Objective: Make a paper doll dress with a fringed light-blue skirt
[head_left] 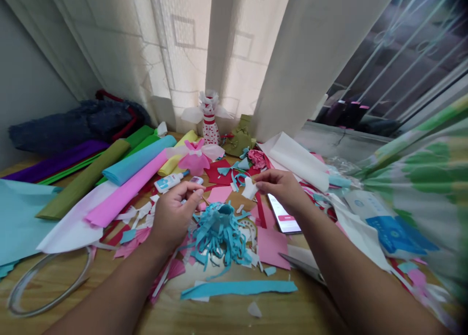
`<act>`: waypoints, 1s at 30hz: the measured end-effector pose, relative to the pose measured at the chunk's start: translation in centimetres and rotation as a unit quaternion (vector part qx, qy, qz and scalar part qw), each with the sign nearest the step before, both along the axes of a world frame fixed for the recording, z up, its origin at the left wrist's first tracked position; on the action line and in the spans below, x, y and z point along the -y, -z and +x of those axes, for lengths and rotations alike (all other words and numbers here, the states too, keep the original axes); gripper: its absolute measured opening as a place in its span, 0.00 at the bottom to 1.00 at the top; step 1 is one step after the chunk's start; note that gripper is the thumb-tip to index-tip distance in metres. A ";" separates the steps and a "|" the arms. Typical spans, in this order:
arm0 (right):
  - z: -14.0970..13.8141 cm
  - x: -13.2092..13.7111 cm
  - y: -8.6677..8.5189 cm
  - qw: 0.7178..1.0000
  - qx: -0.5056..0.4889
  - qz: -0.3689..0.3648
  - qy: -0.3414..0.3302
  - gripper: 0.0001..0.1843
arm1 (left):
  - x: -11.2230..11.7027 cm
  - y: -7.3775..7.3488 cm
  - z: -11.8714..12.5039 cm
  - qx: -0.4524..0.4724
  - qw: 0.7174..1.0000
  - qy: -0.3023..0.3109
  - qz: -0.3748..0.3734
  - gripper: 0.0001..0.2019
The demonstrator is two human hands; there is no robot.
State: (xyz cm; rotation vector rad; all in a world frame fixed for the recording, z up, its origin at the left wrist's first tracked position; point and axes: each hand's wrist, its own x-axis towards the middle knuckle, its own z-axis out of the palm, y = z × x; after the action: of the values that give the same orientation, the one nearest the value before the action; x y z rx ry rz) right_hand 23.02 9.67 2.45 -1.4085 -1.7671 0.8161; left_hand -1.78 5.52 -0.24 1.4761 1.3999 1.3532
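Observation:
My right hand (280,186) pinches a small white paper piece (249,189) between thumb and fingertips, above the middle of the table. My left hand (178,210) is closed in a pinch near a white glue bottle (168,182); whatever lies between its fingertips is too small to make out. Between and just below both hands stands a fringed blue crepe paper piece (218,235) with a round open top. Nearer to me lies a flat blue paper strip (239,289). Scissors (303,266) rest partly under my right forearm, beside a pink paper square (272,247).
Crepe paper rolls (141,159) lie at the left, and a white roll (298,159) at the right. A phone (283,215) is by my right wrist. Small paper dresses (210,128) stand at the back. A tape ring (51,281) lies front left. Paper scraps cover the middle.

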 end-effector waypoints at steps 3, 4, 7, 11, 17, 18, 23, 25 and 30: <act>0.0 1.1 -0.8 1.000 -0.008 0.004 0.002 0.12 | 0.1 0.2 -0.1 -0.042 0.997 0.030 0.063 0.08; 0.0 1.2 -0.7 1.000 -0.003 0.011 0.008 0.12 | 0.1 0.3 -0.2 -0.066 0.991 0.055 0.100 0.07; -0.1 0.9 0.8 0.998 0.033 0.046 0.035 0.09 | 0.3 0.3 -0.2 -0.158 0.955 0.154 0.198 0.09; -0.9 -0.4 3.9 0.989 0.095 0.098 0.052 0.10 | 0.5 0.1 0.0 -0.243 0.914 0.210 0.249 0.13; -1.7 -1.4 6.6 0.979 0.151 0.134 0.038 0.12 | 0.3 -0.6 -0.6 -0.246 0.900 0.239 0.270 0.19; -1.6 -1.4 6.9 0.978 0.157 0.135 0.035 0.13 | 0.2 -0.6 -0.6 -0.242 0.901 0.243 0.265 0.19; -1.0 -1.1 7.7 0.975 0.169 0.144 0.020 0.15 | -0.2 -0.2 -0.4 -0.225 0.924 0.235 0.202 0.18; -1.0 -0.6 7.4 0.974 0.167 0.155 0.020 0.15 | -0.1 0.0 -0.2 -0.223 0.934 0.221 0.171 0.17; -0.3 2.1 5.4 0.968 0.143 0.200 0.049 0.15 | 0.0 0.3 0.0 -0.211 0.950 0.213 0.091 0.18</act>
State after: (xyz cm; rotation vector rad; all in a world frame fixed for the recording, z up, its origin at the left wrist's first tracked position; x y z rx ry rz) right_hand 22.72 7.58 -2.96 -1.3712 -1.9239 0.1875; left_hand -1.82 5.53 -0.51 2.1407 1.1186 0.9441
